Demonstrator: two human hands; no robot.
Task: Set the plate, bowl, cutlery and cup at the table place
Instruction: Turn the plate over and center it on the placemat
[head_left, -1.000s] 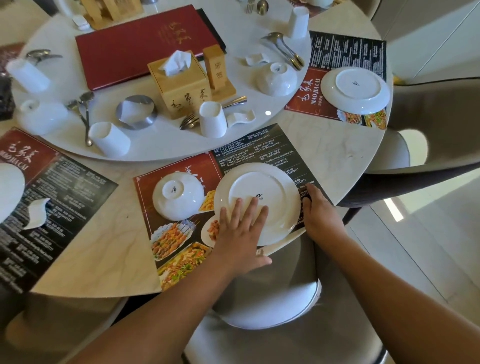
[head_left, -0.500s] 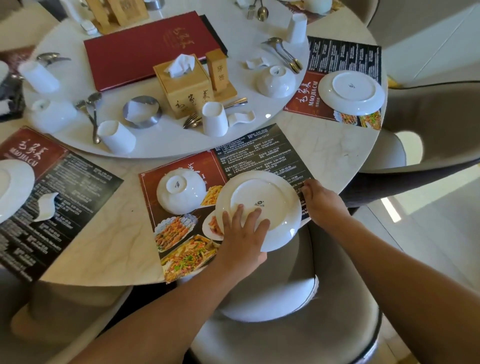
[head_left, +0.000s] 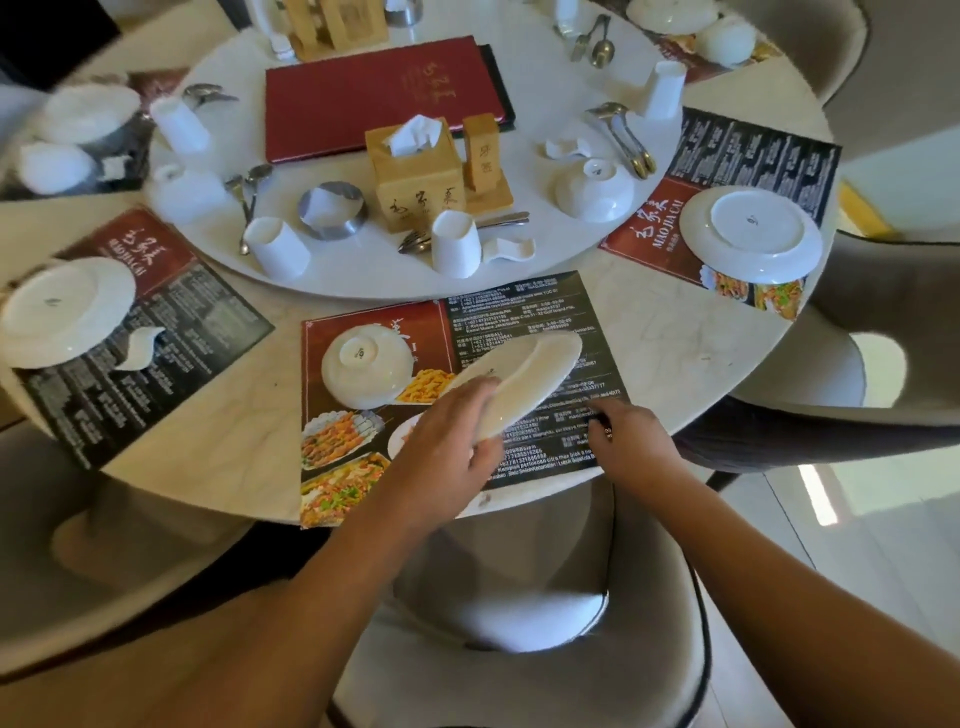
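Observation:
My left hand grips the near rim of a white plate and holds it tilted steeply above the menu placemat, underside facing left. An upturned white bowl rests on the placemat just left of the plate. My right hand lies on the placemat's near right corner, fingertips pressing down, holding nothing. On the turntable behind the placemat stand an upside-down white cup, a fork and spoon and a small white spoon rest.
The turntable also carries a wooden tissue box, a red menu book, a steel ring and other cups, bowls and cutlery. Neighbouring places have upturned plates. A grey chair stands below my arms.
My left hand has lifted the plate off the placemat and tipped it from flat and face-down to steeply tilted. My right hand has let go of the rim and shifted onto the placemat.

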